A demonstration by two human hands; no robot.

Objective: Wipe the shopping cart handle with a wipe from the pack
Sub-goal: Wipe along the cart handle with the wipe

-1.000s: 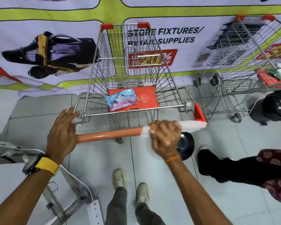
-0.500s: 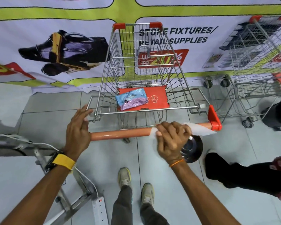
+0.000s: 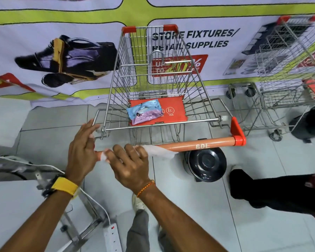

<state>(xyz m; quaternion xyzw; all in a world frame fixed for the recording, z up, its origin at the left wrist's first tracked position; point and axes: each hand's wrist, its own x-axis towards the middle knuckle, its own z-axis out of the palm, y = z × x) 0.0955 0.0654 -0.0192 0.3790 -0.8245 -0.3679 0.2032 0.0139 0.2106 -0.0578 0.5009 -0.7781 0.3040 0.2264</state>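
Observation:
The shopping cart's orange handle (image 3: pixel 195 144) runs across the middle of the view. My right hand (image 3: pixel 129 162) is closed around its left part with a white wipe (image 3: pixel 159 151) wrapped under the fingers, the wipe's loose end trailing right along the bar. My left hand (image 3: pixel 81 151) rests on the handle's left end, fingers spread, right beside the right hand. The blue and purple wipe pack (image 3: pixel 145 111) lies on the orange child seat flap (image 3: pixel 173 110) inside the wire cart (image 3: pixel 158 70).
A second wire cart (image 3: pixel 289 73) stands at the right. A black round bin lid (image 3: pixel 206 161) sits on the floor under the handle. Another person's dark leg (image 3: pixel 273 190) is at right. A power strip (image 3: pixel 113 237) and metal stand (image 3: pixel 76 230) lie lower left. My shoes (image 3: pixel 137 202) are below.
My right hand has slid the wipe leftward along the handle from the right end to next to the left hand, baring the handle's right part. The view has shifted slightly.

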